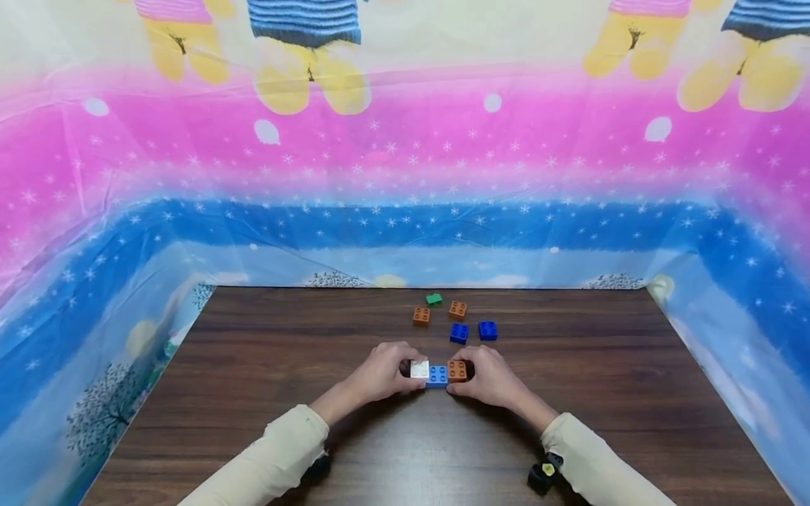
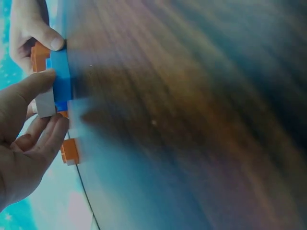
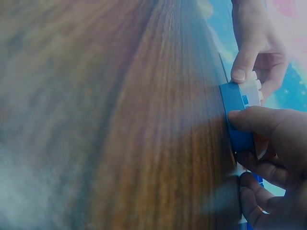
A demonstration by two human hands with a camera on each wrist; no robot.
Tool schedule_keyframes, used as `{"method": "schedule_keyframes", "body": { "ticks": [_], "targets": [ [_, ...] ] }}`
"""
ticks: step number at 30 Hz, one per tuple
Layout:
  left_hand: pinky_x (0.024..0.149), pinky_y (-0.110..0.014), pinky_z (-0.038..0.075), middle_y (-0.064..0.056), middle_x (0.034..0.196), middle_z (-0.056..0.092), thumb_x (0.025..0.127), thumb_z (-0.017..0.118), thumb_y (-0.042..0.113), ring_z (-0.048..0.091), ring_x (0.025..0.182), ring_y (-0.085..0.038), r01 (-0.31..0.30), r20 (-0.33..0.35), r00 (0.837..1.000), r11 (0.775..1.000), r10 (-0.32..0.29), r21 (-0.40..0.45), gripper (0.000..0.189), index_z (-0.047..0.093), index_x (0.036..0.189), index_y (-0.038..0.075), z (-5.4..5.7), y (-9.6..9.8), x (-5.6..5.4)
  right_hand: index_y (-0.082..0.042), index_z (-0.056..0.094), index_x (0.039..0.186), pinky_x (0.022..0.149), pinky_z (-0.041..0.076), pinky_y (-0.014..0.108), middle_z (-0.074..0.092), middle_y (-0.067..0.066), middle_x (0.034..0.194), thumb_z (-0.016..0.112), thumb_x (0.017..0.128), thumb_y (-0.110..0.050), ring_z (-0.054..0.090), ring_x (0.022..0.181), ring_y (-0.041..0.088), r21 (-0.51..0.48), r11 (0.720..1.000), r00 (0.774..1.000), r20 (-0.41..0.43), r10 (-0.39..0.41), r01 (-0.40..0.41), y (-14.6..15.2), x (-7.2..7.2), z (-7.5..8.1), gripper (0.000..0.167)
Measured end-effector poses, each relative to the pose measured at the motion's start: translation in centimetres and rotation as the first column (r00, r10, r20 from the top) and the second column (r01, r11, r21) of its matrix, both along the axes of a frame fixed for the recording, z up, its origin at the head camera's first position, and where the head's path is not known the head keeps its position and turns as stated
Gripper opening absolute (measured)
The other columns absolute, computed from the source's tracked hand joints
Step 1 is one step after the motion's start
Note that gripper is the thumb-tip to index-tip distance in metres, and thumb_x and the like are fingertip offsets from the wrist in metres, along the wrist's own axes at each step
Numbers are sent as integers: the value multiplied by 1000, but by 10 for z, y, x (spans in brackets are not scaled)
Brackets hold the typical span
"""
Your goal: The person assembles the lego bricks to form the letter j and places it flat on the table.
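Note:
A light blue toy brick [image 1: 437, 377] lies between both hands near the middle of the table, its middle studs showing. On its left end sits a white brick [image 1: 420, 368], and on its right end an orange brick [image 1: 457, 370]. My left hand [image 1: 382, 369] pinches the white brick between thumb and fingers. From the other side, my right hand [image 1: 490, 374] grips the orange brick, with the thumb at the near side of the blue brick [image 3: 242, 139]. In the left wrist view the white brick [image 2: 45, 104] overhangs the blue one's end slightly.
Beyond the hands lie loose bricks: a small green brick [image 1: 433, 299], a left orange brick [image 1: 421, 316], another orange brick [image 1: 458, 309] and two dark blue bricks [image 1: 487, 330]. A patterned cloth [image 1: 405, 225] surrounds the wooden table [image 1: 266, 337]. A black device [image 1: 541, 478] sits by the right sleeve.

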State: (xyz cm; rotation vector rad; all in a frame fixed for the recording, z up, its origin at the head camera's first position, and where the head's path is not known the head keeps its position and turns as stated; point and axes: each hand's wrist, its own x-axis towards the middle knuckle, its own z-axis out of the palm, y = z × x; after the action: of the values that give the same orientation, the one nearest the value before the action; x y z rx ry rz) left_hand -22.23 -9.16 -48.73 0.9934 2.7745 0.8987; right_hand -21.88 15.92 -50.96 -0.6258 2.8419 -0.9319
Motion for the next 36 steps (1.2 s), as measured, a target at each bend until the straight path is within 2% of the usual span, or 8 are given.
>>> {"method": "schedule_keyframes", "body": {
  "ticks": [8,11,18,21,24,28,32,36],
  "targets": [
    [68,-23,48,2,97,69,87,84,25,59,80,-8,0,6,1000,1000,0,24,35,75,117,9,-3,0,0,-14,74,108,70,47,33,65,-9,90,91,77,-28,54,81,9,4,1000,1000,-14,9,-9,0,0,-1,37],
    [69,-23,48,2,98,68,86,84,24,59,82,-8,12,-11,1000,1000,-11,27,34,75,115,10,-5,0,0,-14,74,108,70,47,33,65,-9,90,91,78,-27,54,81,8,2,1000,1000,-16,10,-10,0,0,-2,37],
    [68,-24,46,2,98,67,87,82,23,55,79,-7,67,3,998,997,-67,-46,30,71,112,10,4,3,-3,-15,74,108,70,47,33,65,-8,90,90,78,-27,54,81,9,1,1000,1000,-15,9,-9,0,1,-1,37],
    [74,-27,47,0,105,67,87,82,25,57,86,-10,80,6,997,994,-79,-79,37,69,119,10,7,5,-3,-15,74,109,71,47,33,65,-8,91,90,78,-27,55,82,10,7,1000,1000,-16,11,-11,-1,0,-1,37],
    [87,-34,49,-2,116,67,87,82,29,60,100,-15,74,19,997,992,-72,-104,47,66,127,10,7,9,-2,-15,73,109,73,48,35,65,-8,91,90,78,-27,56,84,10,12,1000,1000,-10,11,-10,0,0,-1,37],
    [102,-43,45,-3,127,66,88,81,35,59,117,-21,69,41,997,991,-65,-117,53,64,132,11,5,18,-1,-16,73,112,76,49,37,66,-7,95,90,79,-28,57,86,11,11,1000,1000,-1,22,-22,1,-1,0,39],
    [105,-43,45,-2,128,67,88,81,38,59,120,-21,71,36,997,990,-67,-123,54,64,132,11,3,26,-1,-16,71,120,83,51,42,69,-5,104,90,79,-33,60,94,13,13,999,999,-5,45,-45,5,0,1,48],
    [102,-39,47,-2,124,68,88,80,41,60,115,-19,55,32,998,991,-51,-122,55,65,132,11,1,30,-1,-17,68,128,90,51,46,70,-4,112,90,78,-34,63,103,16,7,998,998,4,56,-56,14,3,4,57]
  ]
}}
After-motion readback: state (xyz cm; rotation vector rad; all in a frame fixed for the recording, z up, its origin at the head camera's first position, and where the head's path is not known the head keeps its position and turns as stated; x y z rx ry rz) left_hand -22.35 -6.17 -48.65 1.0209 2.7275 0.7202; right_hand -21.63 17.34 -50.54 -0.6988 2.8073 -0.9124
